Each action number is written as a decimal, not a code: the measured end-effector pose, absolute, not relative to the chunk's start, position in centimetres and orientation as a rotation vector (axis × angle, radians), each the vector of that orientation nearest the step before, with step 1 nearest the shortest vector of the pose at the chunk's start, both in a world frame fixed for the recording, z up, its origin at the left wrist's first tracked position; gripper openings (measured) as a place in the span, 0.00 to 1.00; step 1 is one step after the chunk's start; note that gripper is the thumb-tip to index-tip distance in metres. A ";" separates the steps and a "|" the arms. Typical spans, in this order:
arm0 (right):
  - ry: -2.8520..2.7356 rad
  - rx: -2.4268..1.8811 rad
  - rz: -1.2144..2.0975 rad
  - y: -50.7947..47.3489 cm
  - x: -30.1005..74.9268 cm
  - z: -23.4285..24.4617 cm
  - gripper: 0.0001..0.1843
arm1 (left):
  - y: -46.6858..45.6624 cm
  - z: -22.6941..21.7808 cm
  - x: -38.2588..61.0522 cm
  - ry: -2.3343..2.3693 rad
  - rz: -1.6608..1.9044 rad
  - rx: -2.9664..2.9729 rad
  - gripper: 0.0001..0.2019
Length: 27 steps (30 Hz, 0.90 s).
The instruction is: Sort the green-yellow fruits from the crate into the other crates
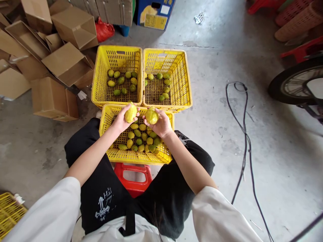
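My left hand [122, 120] is closed around a yellow lemon [130, 113]. In my right hand [163, 124] sits a greener, yellow-green lemon [151, 116], gripped by the fingers. Both hands are held side by side above the near yellow crate [136, 158], which has many green and yellow lemons [144, 136] on its floor. Beyond it stand two more yellow crates, the far left crate [94, 90] and the far right crate [189, 90]. Several lemons lie in each, mostly green. My forearms and hands hide part of the near crate.
A red stool [133, 191] is between my knees, under the near crate. Cardboard boxes [65, 64] are piled at the left, near a red bag [104, 31]. A blue carton [155, 15] stands at the back. On the right are a black cable [244, 134] and a wheel [280, 80].
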State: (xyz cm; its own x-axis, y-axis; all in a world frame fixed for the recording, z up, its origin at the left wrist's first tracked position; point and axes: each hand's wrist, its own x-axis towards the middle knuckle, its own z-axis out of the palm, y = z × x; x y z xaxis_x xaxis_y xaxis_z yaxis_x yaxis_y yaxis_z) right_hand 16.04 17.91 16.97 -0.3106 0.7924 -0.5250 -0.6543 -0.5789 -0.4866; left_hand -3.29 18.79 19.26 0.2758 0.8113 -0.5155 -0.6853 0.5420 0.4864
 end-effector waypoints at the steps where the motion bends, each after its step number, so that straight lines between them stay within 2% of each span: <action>1: -0.249 -0.913 1.995 18.0 16.2 17.0 0.13 | 18.9 19.3 -3.3 0.814 1.012 0.170 0.10; 5: -0.317 -0.811 2.017 18.4 16.5 16.5 0.12 | 19.0 19.4 -3.3 0.837 1.021 0.148 0.15; 9: -0.350 -0.873 1.994 18.6 16.3 16.3 0.09 | 19.0 18.9 -3.3 0.812 1.020 0.178 0.12; 13: -0.352 -1.011 2.005 18.1 16.0 16.7 0.10 | 18.8 18.3 -3.4 0.781 1.028 0.263 0.06; 21: -0.284 -0.996 2.023 18.0 15.9 16.7 0.10 | 18.6 18.1 -3.3 0.830 0.970 0.241 0.07; 27: -0.345 -0.886 2.016 18.2 16.2 16.7 0.17 | 18.8 19.0 -3.3 0.847 1.043 0.090 0.18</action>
State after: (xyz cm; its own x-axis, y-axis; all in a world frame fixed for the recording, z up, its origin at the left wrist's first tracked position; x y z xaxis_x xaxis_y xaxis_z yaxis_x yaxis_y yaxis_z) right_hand 16.25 18.25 16.72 -0.3569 0.8147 -0.4571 -0.6161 -0.5731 -0.5404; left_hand -3.30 18.83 19.02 0.2256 0.7876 -0.5734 -0.7225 0.5301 0.4438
